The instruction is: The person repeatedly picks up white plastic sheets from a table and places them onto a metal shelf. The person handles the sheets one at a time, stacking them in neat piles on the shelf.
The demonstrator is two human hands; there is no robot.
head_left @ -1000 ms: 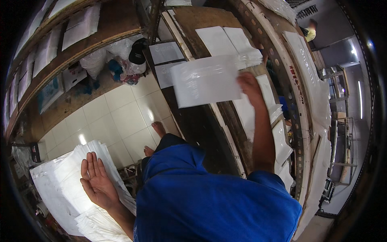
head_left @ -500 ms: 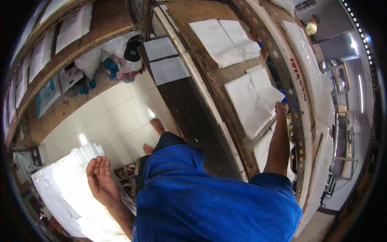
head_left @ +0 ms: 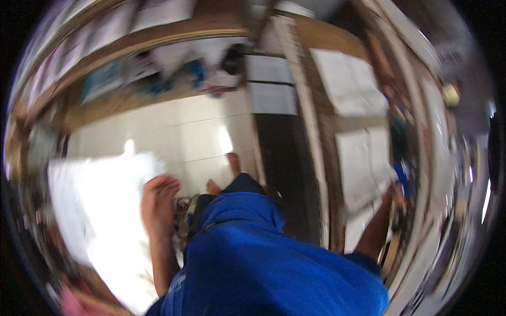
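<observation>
The view is smeared by motion. On the right, my right hand [head_left: 391, 190] is at the near right corner of a pile of flat white sheets [head_left: 363, 163], its fingers closed on a sheet's edge. The pile lies on a brown wooden shelf. My left hand [head_left: 159, 200] is raised on the left with fingers loosely bent and nothing visible in it. It is beside a large, brightly lit white stack [head_left: 100, 205], whose surface is washed out.
Another white pile [head_left: 350, 81] lies farther along the shelf. A dark board [head_left: 287, 163] carries two grey sheets [head_left: 271, 97]. Shelving [head_left: 132, 39] with bags beneath spans the far left, above a tiled floor [head_left: 184, 126]. Someone in yellow [head_left: 450, 95] is at far right.
My view has swung, shifting the scene rightward and blurring it. My right hand stays at the sheet's corner. My left hand stays raised beside the white stack.
</observation>
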